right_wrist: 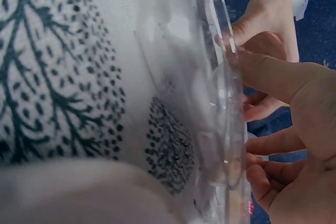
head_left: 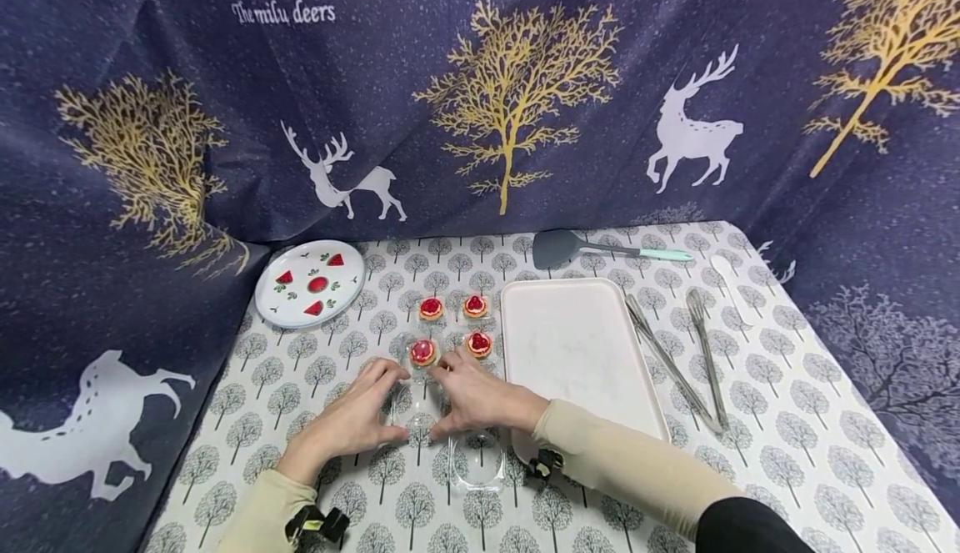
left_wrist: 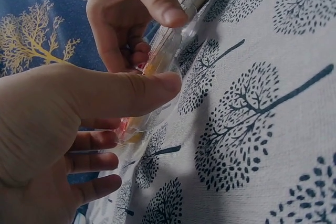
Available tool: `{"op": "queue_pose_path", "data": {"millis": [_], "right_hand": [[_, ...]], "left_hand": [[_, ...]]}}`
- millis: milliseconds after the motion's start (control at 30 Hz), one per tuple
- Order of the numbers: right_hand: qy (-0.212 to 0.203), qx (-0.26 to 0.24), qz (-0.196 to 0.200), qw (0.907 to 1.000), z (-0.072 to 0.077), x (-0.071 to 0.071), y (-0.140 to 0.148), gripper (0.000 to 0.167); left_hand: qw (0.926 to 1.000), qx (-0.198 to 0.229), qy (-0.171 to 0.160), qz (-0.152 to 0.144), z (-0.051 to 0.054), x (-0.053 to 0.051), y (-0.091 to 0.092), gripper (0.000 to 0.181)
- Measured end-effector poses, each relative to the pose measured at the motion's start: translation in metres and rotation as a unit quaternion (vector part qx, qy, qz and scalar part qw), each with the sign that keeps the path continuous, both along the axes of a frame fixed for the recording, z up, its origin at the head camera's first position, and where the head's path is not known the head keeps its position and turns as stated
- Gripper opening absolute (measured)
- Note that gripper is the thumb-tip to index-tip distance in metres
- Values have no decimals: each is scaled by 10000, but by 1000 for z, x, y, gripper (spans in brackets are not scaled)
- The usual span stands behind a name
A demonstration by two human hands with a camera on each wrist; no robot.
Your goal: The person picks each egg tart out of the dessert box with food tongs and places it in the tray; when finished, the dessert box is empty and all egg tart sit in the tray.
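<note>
A clear plastic box [head_left: 413,401] lies between my hands, and a small tart with red topping [head_left: 422,352] is at its far end. My left hand [head_left: 352,415] grips its left edge. In the left wrist view, the left thumb [left_wrist: 160,87] lies over the plastic rim. My right hand [head_left: 480,394] holds the opposite edge, its thumb and fingertips against the plastic in the right wrist view. Another red-topped tart [head_left: 479,344] sits just beyond the right hand. Two more, a left tart [head_left: 431,309] and a right tart [head_left: 476,306], stand behind in clear packaging.
Right of the boxes lies a white rectangular tray [head_left: 573,344], partly under the right forearm. A watermelon-patterned plate [head_left: 270,286] is at back left. A grey spatula [head_left: 555,248], metal tongs [head_left: 708,369] and a white spoon [head_left: 723,269] lie around the tray. Clear plastic [head_left: 477,463] sits near the right wrist.
</note>
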State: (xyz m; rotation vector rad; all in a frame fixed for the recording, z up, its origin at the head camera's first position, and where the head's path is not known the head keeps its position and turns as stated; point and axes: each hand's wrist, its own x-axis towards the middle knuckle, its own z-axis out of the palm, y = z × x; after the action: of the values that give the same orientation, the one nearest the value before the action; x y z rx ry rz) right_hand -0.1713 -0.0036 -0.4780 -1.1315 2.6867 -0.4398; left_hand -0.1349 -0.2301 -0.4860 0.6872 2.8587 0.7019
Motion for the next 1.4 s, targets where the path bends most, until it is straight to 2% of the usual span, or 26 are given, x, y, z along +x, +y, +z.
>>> {"op": "queue_pose_path", "data": {"millis": [133, 300, 467, 633, 800, 1000, 1167, 1400], "right_hand": [[-37, -245, 69, 9997, 2, -5, 2, 92], [-21, -432, 94, 9990, 7, -11, 4, 72], [-9, -744, 150, 9971, 9, -19, 5, 59], [-50, -855, -24, 9963, 13, -26, 3, 56], [-76, -995, -192, 9948, 14, -35, 1, 49], [-53, -1213, -289, 9922, 14, -49, -2, 45], [-297, -1314, -443, 9899, 12, -60, -6, 43], [-1149, -1398, -826, 9800, 16, -70, -11, 42]], "left_hand": [[10000, 41, -88, -6, 0, 1, 0, 84], [9999, 95, -110, -21, 2, 0, -1, 90], [9998, 180, 99, -38, 2, -4, -2, 82], [9983, 419, 394, -72, 2, -10, -4, 73], [9961, 527, 704, -89, 1, -18, -4, 71], [9954, 510, 804, -32, 2, -30, -1, 75], [9948, 570, 838, -35, 5, -40, 2, 77], [9961, 511, 716, 48, 4, -50, 4, 76]]}}
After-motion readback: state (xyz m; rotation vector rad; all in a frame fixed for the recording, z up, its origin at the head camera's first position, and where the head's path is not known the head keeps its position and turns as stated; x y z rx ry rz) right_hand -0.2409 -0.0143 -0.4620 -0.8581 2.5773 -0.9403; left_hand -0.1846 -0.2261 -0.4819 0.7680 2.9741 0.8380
